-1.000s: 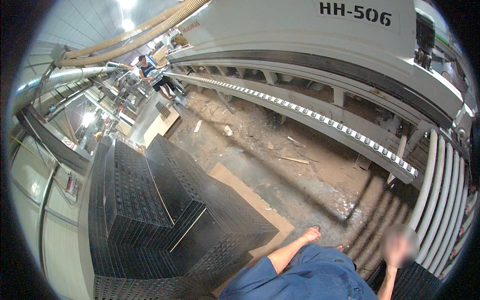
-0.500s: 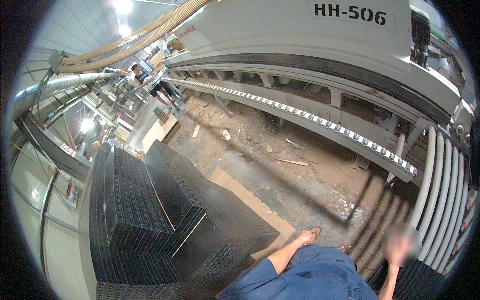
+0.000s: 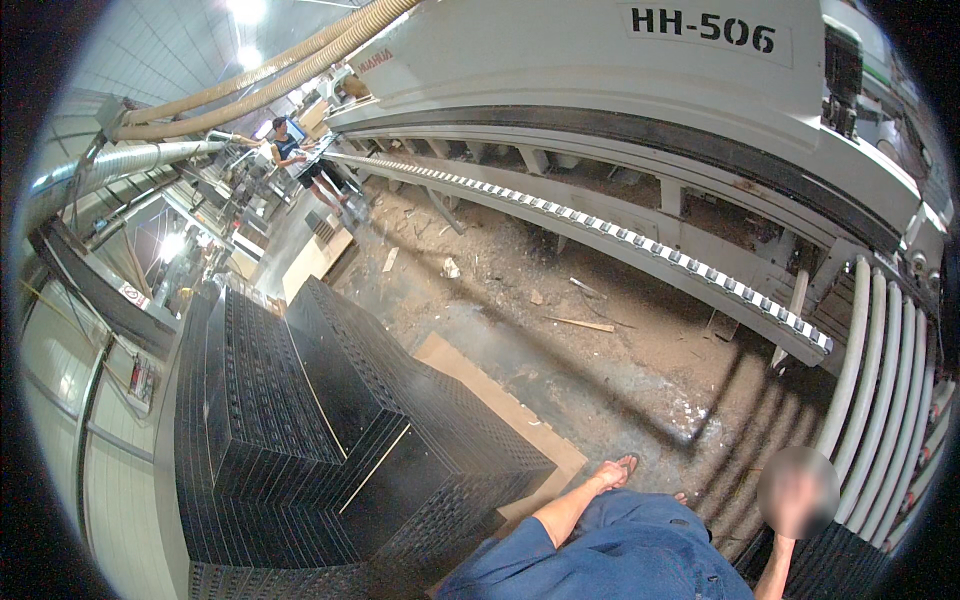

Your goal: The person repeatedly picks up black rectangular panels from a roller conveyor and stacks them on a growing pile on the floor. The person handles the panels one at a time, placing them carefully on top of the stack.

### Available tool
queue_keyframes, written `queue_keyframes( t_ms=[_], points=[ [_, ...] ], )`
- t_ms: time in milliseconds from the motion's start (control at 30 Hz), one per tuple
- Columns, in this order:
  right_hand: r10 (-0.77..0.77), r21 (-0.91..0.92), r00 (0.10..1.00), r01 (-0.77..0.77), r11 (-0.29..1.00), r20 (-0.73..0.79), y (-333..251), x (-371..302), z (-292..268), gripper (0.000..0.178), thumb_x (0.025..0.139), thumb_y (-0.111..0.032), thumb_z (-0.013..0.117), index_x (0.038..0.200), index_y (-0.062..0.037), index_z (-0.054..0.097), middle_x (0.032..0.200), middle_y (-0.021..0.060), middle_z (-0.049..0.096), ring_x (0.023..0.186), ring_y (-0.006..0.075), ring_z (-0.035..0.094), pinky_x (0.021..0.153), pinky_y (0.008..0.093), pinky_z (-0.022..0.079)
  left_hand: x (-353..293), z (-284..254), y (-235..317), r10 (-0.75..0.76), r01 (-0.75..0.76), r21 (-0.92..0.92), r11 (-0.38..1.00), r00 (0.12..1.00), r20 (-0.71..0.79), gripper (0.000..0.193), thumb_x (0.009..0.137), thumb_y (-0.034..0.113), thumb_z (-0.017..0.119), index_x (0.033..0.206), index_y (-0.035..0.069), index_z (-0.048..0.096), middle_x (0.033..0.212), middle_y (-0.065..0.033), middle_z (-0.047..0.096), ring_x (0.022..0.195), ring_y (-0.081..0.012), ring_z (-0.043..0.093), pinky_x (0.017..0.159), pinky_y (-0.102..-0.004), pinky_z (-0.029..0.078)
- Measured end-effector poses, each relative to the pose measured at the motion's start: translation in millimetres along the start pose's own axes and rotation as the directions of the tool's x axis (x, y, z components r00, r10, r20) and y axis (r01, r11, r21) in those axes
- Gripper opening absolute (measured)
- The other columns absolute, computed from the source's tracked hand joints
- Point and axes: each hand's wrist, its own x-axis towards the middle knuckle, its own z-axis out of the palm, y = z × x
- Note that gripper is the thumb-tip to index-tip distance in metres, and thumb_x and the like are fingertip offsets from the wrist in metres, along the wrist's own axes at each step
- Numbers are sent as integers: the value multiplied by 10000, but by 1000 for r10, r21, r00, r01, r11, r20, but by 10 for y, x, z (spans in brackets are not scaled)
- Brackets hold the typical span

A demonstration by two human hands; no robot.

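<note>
My left hand (image 3: 607,474) hangs low beside my thigh, its fingers loosely curled, and I see nothing in it. Just beyond it shows my sandalled foot (image 3: 627,464). My right hand (image 3: 797,493) is at the lower right, near the grey hoses (image 3: 868,400). A blur covers it, so its fingers and anything in them are hidden. Black panels with rows of holes in their edges stand in tall stacks (image 3: 350,365) to my left. Neither hand touches these stacks.
A long grey machine (image 3: 600,90) runs along the right, with a rail of white pads (image 3: 600,228) jutting toward me. Sawdust and wood scraps (image 3: 583,325) litter the floor. Brown cardboard (image 3: 540,430) lies beside the stacks. Another person (image 3: 305,165) stands far off by the machine's end.
The distant person's upper body has shifted slightly and stands more upright. The view has moved a little. My hands stay in nearly the same places.
</note>
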Motion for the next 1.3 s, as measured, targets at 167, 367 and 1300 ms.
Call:
queue_keyframes(
  t_ms=[167, 367, 1300],
  points=[
    [47, 56, 999, -47, 997, 11, 29, -12, 39, 365, 937, -201, 573, 1271, -58, 539, 1226, 128, 591, 1145, 281, 550, 1029, 440, 416, 145, -34, -173, 57, -58, 66, 996, 998, 6, 184, 762, 174, 600, 580, 148, 608, 572, 39, 563, 442, -69, 454, 376, -268, 264],
    [66, 97, 997, -71, 993, 49, 125, 20, 88, 370, 929, -206, 589, 1265, -58, 545, 1237, 135, 589, 1151, 291, 551, 1027, 444, 418, 135, -27, -151, 20, -22, 40, 999, 999, 30, 77, 771, 175, 603, 771, 183, 680, 600, 56, 572, 441, -60, 449, 373, -254, 272],
    [76, 28, 996, -78, 997, 54, -647, 97, -360, 353, 908, -215, 609, 1225, -64, 580, 1211, 140, 603, 1147, 304, 550, 1050, 467, 382, 306, 28, -305, 7, -7, -23, 1000, 1000, -5, 270, 787, 192, 609, 1039, 234, 697, 613, 73, 541, 442, -47, 411, 381, -249, 259]
  ],
)
